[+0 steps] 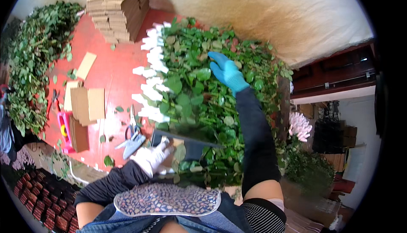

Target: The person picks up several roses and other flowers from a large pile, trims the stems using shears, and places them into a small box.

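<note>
My left hand (152,158), in a white glove, is at the near edge of the red table (111,69). Its fingers are closed on a small tan cardboard piece (174,143) over a dark flat tray (196,151). A few green leaves lie against that cardboard. My right hand (227,70) wears a blue-green glove and reaches far forward over a thick heap of leafy cut stems (199,101). Its fingers are stretched out, the thumb apart, with nothing visible in them. White wraps (153,91) cover the left ends of the stems in a row.
Scissors (132,124) and a grey-blue stapler (132,144) lie left of the tray. Beyond are cardboard pieces (87,105), a pink tape dispenser (65,131) and red-handled pruning shears (54,100). A tall cardboard stack (121,10) stands by the wall; more foliage (32,71) fills the left side.
</note>
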Available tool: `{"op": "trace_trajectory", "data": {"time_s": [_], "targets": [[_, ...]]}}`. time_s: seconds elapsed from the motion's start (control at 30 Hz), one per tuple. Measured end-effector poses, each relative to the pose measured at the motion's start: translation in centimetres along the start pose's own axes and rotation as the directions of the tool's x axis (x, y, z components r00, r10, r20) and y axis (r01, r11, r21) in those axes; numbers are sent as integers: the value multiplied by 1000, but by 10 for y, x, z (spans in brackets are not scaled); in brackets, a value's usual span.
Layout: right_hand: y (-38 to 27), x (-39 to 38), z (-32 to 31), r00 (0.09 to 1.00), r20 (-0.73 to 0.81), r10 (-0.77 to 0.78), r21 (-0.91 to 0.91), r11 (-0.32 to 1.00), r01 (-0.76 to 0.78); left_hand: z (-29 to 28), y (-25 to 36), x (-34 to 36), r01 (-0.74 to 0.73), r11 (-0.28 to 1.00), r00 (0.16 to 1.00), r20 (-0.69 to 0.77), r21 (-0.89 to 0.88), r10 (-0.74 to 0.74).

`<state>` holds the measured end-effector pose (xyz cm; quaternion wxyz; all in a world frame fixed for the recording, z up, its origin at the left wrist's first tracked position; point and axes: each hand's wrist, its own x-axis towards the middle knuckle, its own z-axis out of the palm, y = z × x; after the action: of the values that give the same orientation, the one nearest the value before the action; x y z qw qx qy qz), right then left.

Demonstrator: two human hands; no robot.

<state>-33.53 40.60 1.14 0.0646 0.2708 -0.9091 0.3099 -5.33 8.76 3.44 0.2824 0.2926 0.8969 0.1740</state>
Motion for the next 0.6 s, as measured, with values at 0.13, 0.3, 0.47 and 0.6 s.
{"op": "trace_trajectory", "data": {"time_s": [0.13, 0.3, 0.47, 0.6], "targets": [[62, 99, 66, 985, 102, 141, -309, 945, -103, -11, 1, -9, 19, 998, 1000, 22, -52, -18], [53, 127, 95, 870, 201, 450, -597, 761, -255, -11, 1, -1, 13, 997, 991, 133, -70, -3], [78, 104, 103, 967, 154, 200, -500, 860, -98, -15, 7, 4, 24, 1000, 985, 173, -17, -21], [61, 97, 83, 817, 462, 345, -520, 852, -66, -7, 8, 4, 33, 999, 993, 113, -30, -30]]}}
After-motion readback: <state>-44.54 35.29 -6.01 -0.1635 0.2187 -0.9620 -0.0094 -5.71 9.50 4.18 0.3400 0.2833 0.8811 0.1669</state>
